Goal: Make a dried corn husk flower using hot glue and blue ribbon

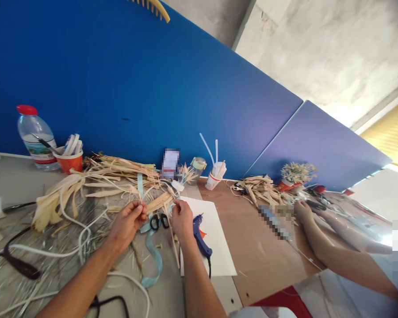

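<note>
My left hand point(129, 218) is closed in a pinch, with a strip of light blue ribbon point(139, 184) rising from its fingertips. To its right, the fingers of my right hand point(183, 220) are pressed together; a bit of pale blue shows at the tips, but what they grip is unclear. Dried corn husks point(159, 202) lie between and behind both hands. Black-handled scissors point(159, 221) rest just below, between the wrists. A longer blue ribbon point(155, 260) curls over the table. Beside my right wrist, a blue glue gun point(200, 236) lies on white paper point(220, 240).
White cables point(46, 252) and clear sticks spread across the left. A water bottle point(38, 139), red cup point(69, 161), phone point(170, 162), jar point(197, 170) and paper cup point(214, 179) line the blue partition point(135, 88). Another person's hands point(303, 211) work at right.
</note>
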Available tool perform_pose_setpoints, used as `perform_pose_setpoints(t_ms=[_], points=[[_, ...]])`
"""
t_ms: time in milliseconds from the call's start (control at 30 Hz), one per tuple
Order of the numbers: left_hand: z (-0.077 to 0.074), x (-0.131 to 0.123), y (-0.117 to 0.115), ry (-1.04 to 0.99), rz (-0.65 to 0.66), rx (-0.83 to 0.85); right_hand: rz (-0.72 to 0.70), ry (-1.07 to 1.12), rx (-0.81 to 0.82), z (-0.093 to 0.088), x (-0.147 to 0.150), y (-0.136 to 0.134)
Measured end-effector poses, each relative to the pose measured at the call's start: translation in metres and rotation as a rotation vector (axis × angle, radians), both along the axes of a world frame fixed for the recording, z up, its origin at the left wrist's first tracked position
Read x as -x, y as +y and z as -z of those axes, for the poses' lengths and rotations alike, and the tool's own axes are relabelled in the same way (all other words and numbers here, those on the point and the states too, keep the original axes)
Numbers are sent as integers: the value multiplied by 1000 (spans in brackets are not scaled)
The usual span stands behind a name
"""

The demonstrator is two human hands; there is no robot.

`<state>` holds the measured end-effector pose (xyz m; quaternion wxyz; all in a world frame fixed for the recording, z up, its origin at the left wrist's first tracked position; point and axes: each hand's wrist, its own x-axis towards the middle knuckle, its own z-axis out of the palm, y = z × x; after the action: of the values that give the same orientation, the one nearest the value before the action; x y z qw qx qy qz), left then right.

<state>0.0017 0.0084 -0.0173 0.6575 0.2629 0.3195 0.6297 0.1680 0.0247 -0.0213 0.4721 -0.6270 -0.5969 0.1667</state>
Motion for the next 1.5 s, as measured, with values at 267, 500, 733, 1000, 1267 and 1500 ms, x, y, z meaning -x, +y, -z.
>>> perform_pose_setpoints(t_ms=[267,500,733,1000,1267,1500], points=[[-4,-3,-1,62,-71,-7,-115,-220,6,1,10,-4],[-1,-2,-1,82,-32,-38,-270,-587,-33,7,31,-8],[2,-3,-1,92,-22,-51,-255,-541,-15,9,32,-6],[1,-4,-3,148,-7,-87,-189,-572,17,18,29,3],[-6,-5,-8,166,63,-86,15,-97,-185,2,21,4],[-5,-6,-7,1,83,-62,-177,1113,-112,-28,-9,0]])
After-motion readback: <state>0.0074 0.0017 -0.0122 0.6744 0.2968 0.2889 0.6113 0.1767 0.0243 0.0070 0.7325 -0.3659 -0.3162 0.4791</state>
